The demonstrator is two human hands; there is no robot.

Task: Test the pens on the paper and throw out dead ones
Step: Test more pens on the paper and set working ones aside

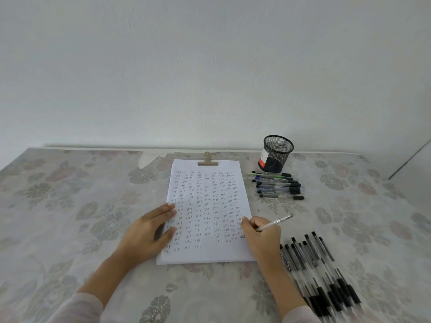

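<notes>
A white sheet of paper [207, 250] covered in rows of small handwritten marks lies on the table, held by a metal clip [207, 160] at its top. My left hand [149, 231] rests flat on the sheet's left edge, fingers straight. My right hand [258, 236] grips a clear pen [277, 221] in a writing hold, its tip down at the paper's right edge and its back end pointing up and right. Several black-capped pens [324, 269] lie in a pile at the near right. Another row of pens [277, 186] lies beside the paper's upper right.
A black mesh cup [276, 153] stands at the back right, near the wall, just behind the row of pens. The table carries a floral cloth [70, 206]. A white wall rises directly behind the table's far edge.
</notes>
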